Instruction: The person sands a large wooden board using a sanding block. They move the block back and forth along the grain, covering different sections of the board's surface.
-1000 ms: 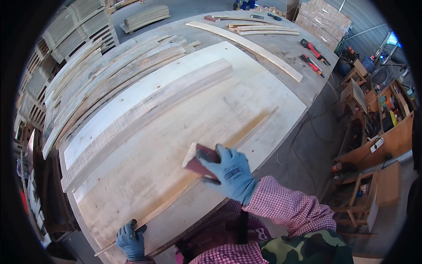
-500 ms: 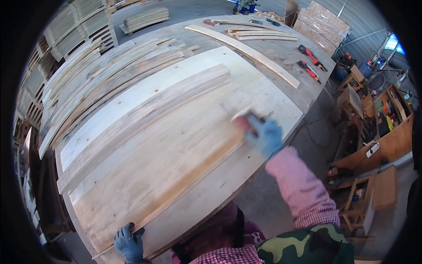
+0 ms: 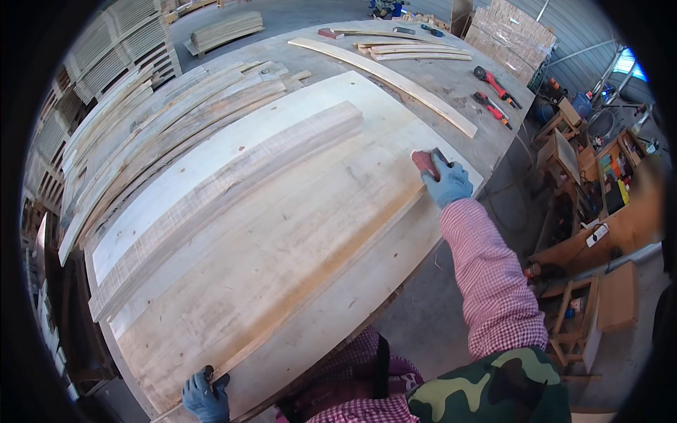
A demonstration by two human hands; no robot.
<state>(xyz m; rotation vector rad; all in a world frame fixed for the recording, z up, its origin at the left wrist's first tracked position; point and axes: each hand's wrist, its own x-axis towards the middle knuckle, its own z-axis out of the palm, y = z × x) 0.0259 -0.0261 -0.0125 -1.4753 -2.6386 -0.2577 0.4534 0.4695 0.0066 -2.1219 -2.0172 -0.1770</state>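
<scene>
A long, thin wooden strip (image 3: 319, 280) lies slantwise across a pale plywood sheet (image 3: 384, 282), its upper edge bordered by a yellowish-brown band of dust. At the strip's far right end, my right hand (image 3: 451, 186), in a blue glove, is closed round a reddish sanding block (image 3: 424, 163). The block rests at the strip's end. My left hand (image 3: 206, 397), also gloved in blue with dark fingertips, grips the strip's near left end between thumb and fingers. Part of that end is hidden by the glove.
A stack of planed strips (image 3: 233, 201) lies beyond on the sheet. Rough boards (image 3: 162, 141) cover the table's left side. A long single strip (image 3: 384, 76) and two red power tools (image 3: 497, 88) are farther back. Wooden shelving (image 3: 599, 211) stands right of the table.
My right hand and the sanding block have slid right and away, to the strip's far end. The left hand stays at the near end. The whole view has shifted slightly.
</scene>
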